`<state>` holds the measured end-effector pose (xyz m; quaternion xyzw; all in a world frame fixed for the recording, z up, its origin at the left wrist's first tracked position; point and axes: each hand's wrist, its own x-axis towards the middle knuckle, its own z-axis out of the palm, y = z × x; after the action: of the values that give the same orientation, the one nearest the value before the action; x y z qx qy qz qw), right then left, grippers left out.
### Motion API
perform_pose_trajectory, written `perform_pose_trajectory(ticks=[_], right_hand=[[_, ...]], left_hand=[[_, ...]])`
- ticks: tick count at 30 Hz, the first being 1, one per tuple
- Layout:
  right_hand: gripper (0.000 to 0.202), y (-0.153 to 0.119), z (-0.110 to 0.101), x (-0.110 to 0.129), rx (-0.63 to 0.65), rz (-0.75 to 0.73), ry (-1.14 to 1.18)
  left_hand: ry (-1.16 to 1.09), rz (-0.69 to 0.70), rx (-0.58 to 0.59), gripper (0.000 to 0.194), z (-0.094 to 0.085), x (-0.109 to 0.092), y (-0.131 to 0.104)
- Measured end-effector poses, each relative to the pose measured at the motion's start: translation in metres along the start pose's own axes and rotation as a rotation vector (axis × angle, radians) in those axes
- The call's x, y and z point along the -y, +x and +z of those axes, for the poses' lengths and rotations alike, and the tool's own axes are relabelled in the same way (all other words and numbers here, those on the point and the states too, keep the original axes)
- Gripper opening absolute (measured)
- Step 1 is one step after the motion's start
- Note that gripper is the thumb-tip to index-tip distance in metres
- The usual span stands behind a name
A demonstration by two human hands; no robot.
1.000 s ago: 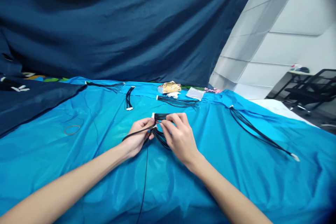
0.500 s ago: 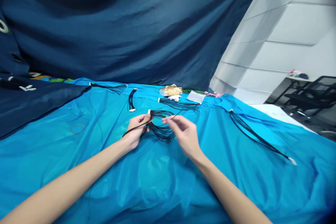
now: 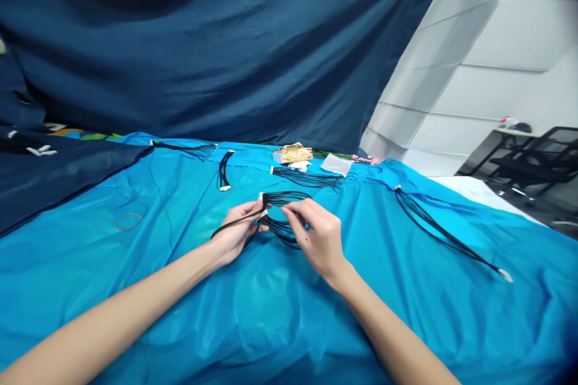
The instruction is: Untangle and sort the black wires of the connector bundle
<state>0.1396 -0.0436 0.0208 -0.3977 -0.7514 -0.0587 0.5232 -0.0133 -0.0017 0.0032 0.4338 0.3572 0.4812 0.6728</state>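
Observation:
A looped black wire bundle (image 3: 279, 230) with small white connectors hangs between my hands above the blue sheet. My left hand (image 3: 238, 230) is closed on the bundle near its white connectors, and black wires also pass back over this hand. My right hand (image 3: 317, 234) has its thumb and forefinger pinched together at the right side of the looped wires. What lies between those fingertips is too small to make out. Behind the hands, another black wire bundle (image 3: 307, 178) with a white connector lies on the sheet.
A short black bundle (image 3: 224, 169) and a longer one (image 3: 183, 149) lie at the back left. A thin ring (image 3: 128, 222) is on the left. Gold packaging (image 3: 293, 153) and a clear bag (image 3: 336, 164) are at the back. A long bundle (image 3: 447, 234) lies right.
My left hand has moved slightly right with the wires. My right hand has turned, its fingers more curled, and the loose wire end that stuck up beside it no longer shows.

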Motion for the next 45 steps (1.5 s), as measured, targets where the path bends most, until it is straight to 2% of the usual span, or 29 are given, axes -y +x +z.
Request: perform_pose_trajectory(ticks=[5,18,45], right_hand=[[0.015,-0.002,0.003,-0.002,0.061,-0.003,-0.087],[0.014,-0.002,-0.001,0.003,0.035,-0.054,-0.117],[0.022,-0.001,-0.002,0.012,0.071,0.028,-0.163]], left_hand=[[0.041,0.039,0.043,0.024,0.008,-0.002,-0.006],[0.041,0.06,0.085,0.029,0.01,-0.004,-0.009],[0.116,0.117,0.095,0.035,0.01,-0.001,-0.008]])
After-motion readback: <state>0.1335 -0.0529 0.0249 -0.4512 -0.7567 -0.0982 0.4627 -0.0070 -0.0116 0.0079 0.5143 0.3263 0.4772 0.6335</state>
